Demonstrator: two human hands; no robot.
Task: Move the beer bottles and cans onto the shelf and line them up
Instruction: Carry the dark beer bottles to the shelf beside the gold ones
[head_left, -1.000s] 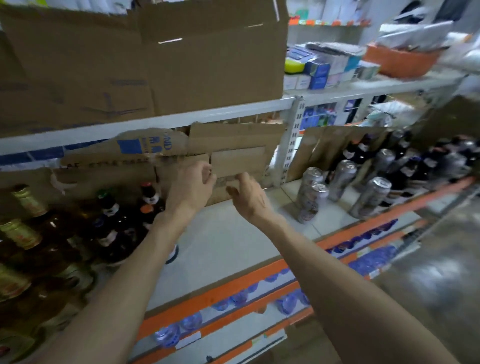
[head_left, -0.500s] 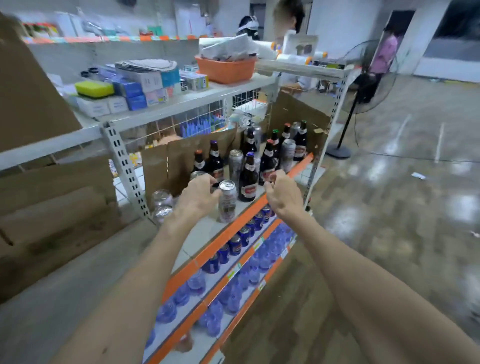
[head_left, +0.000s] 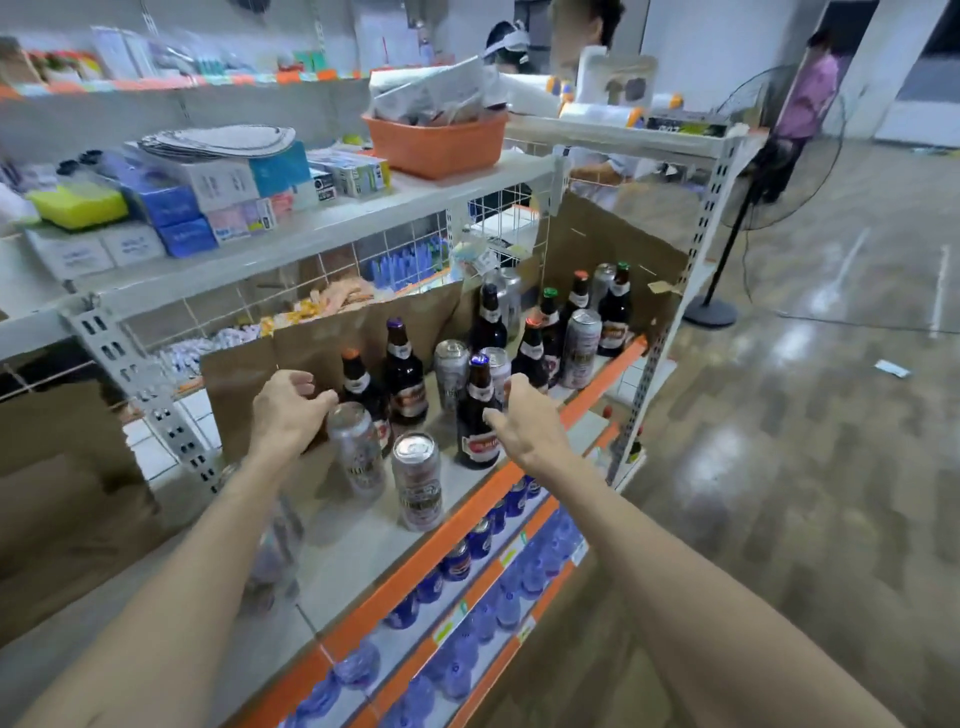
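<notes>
Swung rightward since earlier toward shelf (head_left: 363, 545); left hand (head_left: 285, 410) loosely curled, touching can (head_left: 357, 449); right hand (head_left: 524, 421) released beside bottle (head_left: 477, 415).

Orange-edged shelf (head_left: 530, 470): upright beer bottles (head_left: 475, 415), cans (head_left: 417, 480).

There is one view only, from a wide-angle camera worn on the person's head. It looks forward and steeply down along both outstretched forearms, which enter from the bottom corners, to the shelf (head_left: 363, 551) close below. The shelf's orange front edge (head_left: 415, 561) runs slantwise from bottom left to the right-hand end of the shelf, so the camera faces that end at an angle, standing near the front edge. The lens bends straight lines towards the borders. Beyond the shelf's far end the view reaches the shiny floor (head_left: 805, 467) and a standing fan (head_left: 769, 156), well apart
</notes>
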